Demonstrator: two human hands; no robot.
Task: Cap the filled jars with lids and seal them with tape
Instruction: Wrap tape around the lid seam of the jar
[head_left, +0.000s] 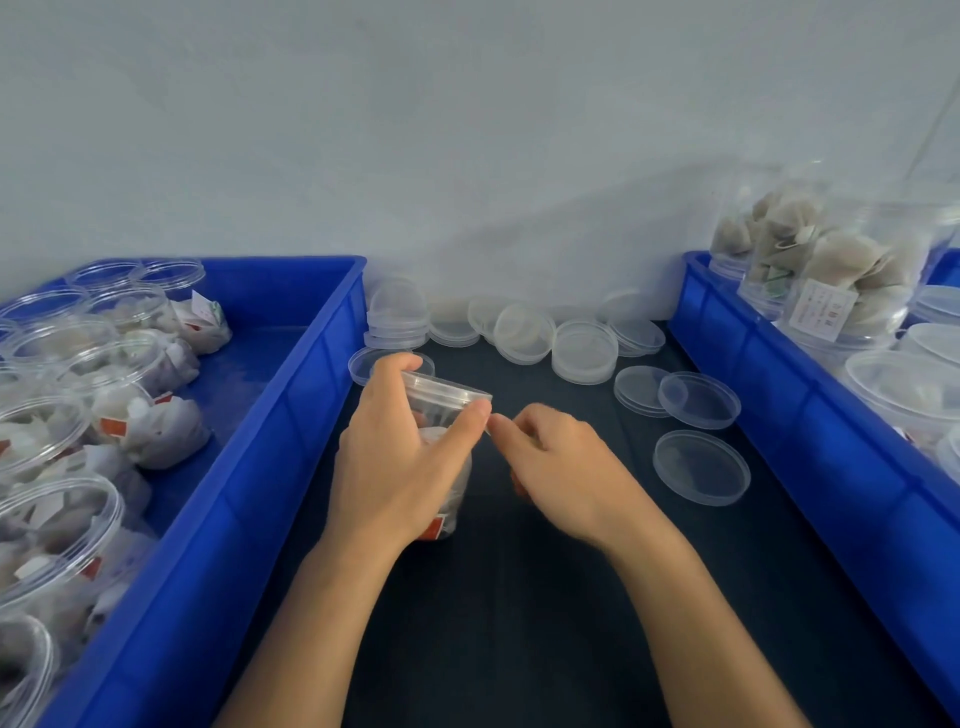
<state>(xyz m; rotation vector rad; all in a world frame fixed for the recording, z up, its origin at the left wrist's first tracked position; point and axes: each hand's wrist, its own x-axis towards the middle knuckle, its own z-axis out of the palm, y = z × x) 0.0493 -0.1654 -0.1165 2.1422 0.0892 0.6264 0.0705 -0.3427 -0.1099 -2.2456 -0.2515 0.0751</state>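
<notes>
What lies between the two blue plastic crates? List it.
Head view: dark table, clear plastic lids, and a capped clear jar gripped by the left hand.

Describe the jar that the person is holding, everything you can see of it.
The jar is clear plastic, round, and stands upright on the dark table between the two blue bins. A clear lid sits on its mouth, tilted. Pale tea bags with red tags fill it. The left hand wraps around its side, thumb at the lid's rim. The right hand is beside the rim, fingertips meeting the left thumb. No tape can be made out on it.
</notes>
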